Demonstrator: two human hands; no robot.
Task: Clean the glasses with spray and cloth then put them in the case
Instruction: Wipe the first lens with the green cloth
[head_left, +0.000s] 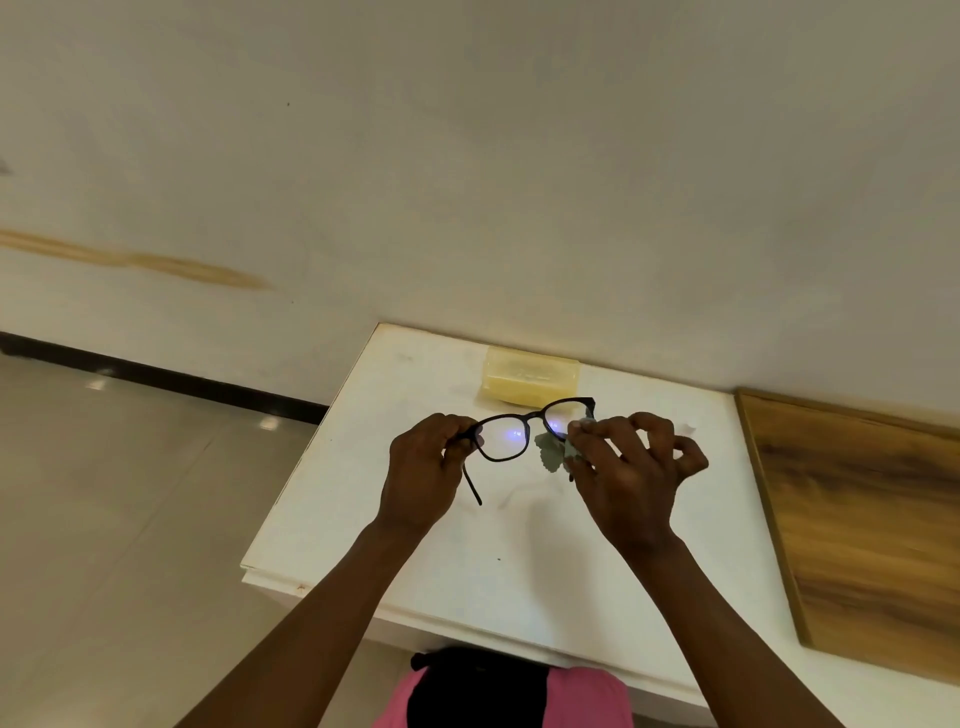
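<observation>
so right now the glasses (530, 428) are held up in the air over the white worktop (467, 561), front bar running roughly 8 o'clock to 2 o'clock across the view, lenses facing the person. The left hand (423, 475) has its fingers (457, 427) clamped on the frame's corner at the hinge, with that side's temple arm hanging down toward 6 o'clock. The right hand (631, 475) has thumb and forefinger pinching a small grey-green cloth (555, 452) onto the lens at the 2 o'clock end; the other fingers are loosely curled and fanned out to the side, holding nothing. So I'd say it's mid-wipe on that lens, and the lens near the left hand looks like the next bit to do, which sits at about 9 o'clock from the cloth, a short slide along the bar. The case (531, 382), a pale yellow translucent box, sits at 12 o'clock from the glasses right against the wall, long side parallel to the wall, and it looks closed as far as I can tell. Both hands are about equally near it, maybe the right one a touch closer. I can't spot the spray bottle anywhere in view. Plenty of bare worktop beneath the hands to set things down, but its left edge drops off to the floor at 9 o'clock, and a wooden board (852, 519) lies at 3 o'clock
</observation>
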